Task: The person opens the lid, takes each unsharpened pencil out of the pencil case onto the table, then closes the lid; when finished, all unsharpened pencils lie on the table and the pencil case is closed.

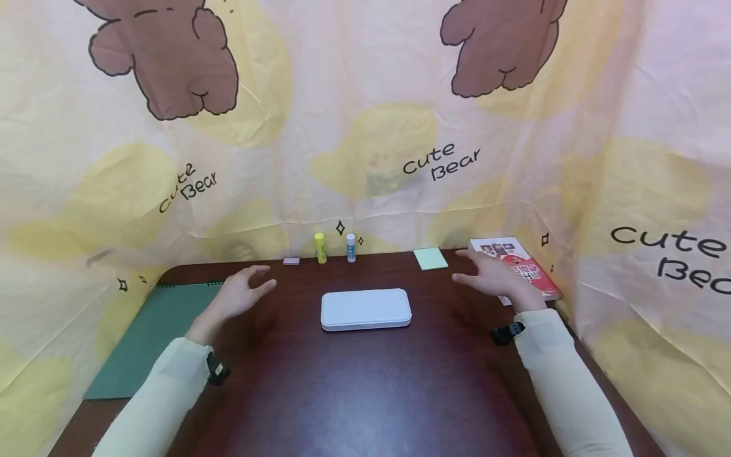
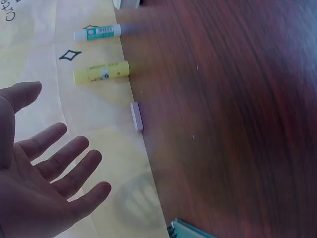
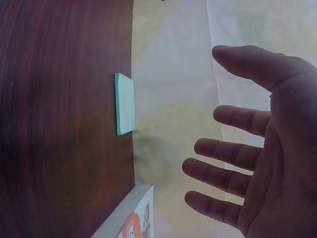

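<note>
A white flat case [image 1: 365, 309] lies in the middle of the dark wooden table [image 1: 365, 393]. My left hand [image 1: 242, 293] hovers to the case's left, fingers spread and holding nothing; the left wrist view shows the left hand [image 2: 44, 183] with its palm bare. My right hand [image 1: 485, 276] hovers to the case's right, above the table near a red and white book [image 1: 522, 263]; the right wrist view shows the right hand [image 3: 257, 148] with straight fingers and nothing in it. Neither hand touches the case.
Along the table's far edge stand a yellow glue stick [image 1: 320, 247], a white and blue glue stick [image 1: 351, 247], a small pink eraser [image 1: 291, 261] and a green sticky-note pad [image 1: 431, 258]. A green spiral notebook [image 1: 148, 336] lies at the left. A bear-print cloth [image 1: 365, 127] surrounds the table.
</note>
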The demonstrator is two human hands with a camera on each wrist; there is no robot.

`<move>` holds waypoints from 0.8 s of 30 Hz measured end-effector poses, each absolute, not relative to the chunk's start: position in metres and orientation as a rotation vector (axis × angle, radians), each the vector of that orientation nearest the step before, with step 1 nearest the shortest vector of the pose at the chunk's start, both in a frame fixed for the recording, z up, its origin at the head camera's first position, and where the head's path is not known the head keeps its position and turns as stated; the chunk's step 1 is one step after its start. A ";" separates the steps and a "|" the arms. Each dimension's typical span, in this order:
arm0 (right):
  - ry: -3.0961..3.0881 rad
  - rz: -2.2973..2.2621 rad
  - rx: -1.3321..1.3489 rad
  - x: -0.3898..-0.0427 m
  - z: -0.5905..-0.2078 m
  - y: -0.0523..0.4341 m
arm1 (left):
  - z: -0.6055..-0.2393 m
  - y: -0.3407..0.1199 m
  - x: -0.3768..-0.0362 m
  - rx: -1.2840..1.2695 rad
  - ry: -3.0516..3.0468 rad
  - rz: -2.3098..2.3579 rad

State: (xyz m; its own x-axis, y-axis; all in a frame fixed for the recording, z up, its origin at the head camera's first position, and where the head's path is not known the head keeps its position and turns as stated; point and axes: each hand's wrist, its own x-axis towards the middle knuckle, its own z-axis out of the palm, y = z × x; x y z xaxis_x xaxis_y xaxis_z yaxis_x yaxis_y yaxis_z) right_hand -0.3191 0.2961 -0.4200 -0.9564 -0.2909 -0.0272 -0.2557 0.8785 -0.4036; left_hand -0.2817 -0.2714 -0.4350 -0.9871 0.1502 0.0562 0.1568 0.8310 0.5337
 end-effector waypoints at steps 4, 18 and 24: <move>2.939 -0.686 -0.445 -0.317 -0.421 0.289 | -0.438 -0.266 -0.281 -0.268 -2.964 -0.986; 2.837 -0.829 -0.501 -0.318 -0.431 0.260 | -0.454 -0.242 -0.278 -0.250 -2.847 -1.391; 2.767 -0.896 -0.499 -0.317 -0.438 0.247 | -0.465 -0.227 -0.277 -0.189 -2.863 -1.411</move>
State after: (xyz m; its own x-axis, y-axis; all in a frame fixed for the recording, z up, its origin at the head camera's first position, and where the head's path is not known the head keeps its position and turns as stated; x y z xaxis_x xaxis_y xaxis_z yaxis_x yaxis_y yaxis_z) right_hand -0.3170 0.2468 -0.4383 -0.9253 -0.3717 -0.0757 -0.2568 0.7606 -0.5963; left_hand -0.2771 -0.2270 -0.4651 -0.9914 0.1306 0.0018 0.0810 0.6039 0.7930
